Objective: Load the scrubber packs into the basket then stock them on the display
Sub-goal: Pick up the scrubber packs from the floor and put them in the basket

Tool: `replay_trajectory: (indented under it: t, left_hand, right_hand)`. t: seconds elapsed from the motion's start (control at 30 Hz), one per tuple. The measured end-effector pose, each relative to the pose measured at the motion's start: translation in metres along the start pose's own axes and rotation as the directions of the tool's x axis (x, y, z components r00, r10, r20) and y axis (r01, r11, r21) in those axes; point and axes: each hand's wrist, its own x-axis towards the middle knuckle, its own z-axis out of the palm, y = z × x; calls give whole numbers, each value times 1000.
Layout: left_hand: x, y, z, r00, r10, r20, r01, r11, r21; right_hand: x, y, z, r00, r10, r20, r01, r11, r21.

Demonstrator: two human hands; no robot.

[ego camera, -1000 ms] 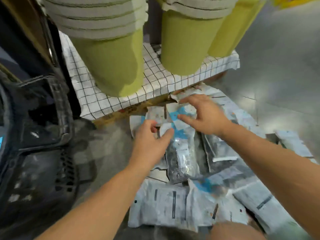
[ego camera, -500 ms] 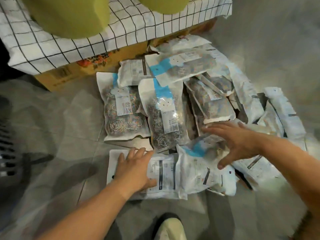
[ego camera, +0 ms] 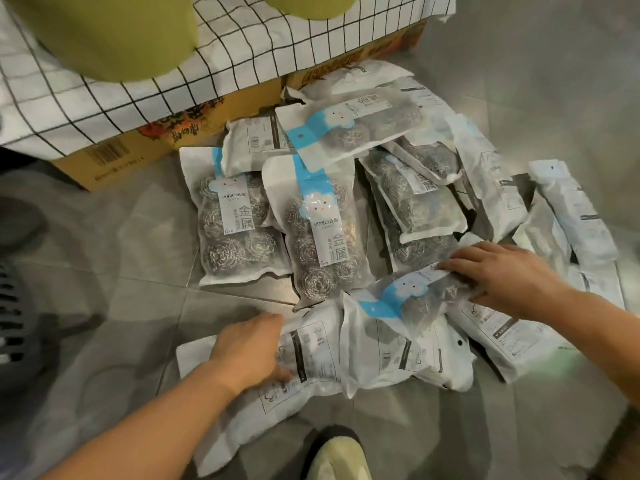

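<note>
Packs [ego camera: 318, 230] heaped on grey tile floor [ego camera: 131, 271], far edge against box [ego camera: 114, 157] under checked cloth [ego camera: 242, 50]. Bare floor to the left, up to basket [ego camera: 10, 327] at frame edge. Left grip [ego camera: 249, 351] curled on face-down pack [ego camera: 311, 355] at pile's near edge. Right grip [ego camera: 502, 275] flat, fingers spread, pressing blue-band pack [ego camera: 405, 299].
</note>
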Motion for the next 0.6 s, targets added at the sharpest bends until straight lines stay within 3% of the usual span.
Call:
replay_trajectory:
  t: [0.17,0.33,0.47,0.6]
  left_hand:
    - [-42,-12,-37,986,-51,-160,52,999,3]
    - [-85,-5,-109,920,-160,-358,48,952,-303]
    - [-119,8,-201,850,-151,-504,-215,774,-596]
    - [-178,1,-300,692,-115,-712,-442,713,-545]
  right_hand:
    - [-14,11,-50,1000,-27,0,27,990,139]
    - [-31,15,-132,971,116,-210,-13,899,437]
    - [-54,5,-219,875,321,-363,-32,786,618]
    - [-75,-17,-314,737,415,-533,31,767,640]
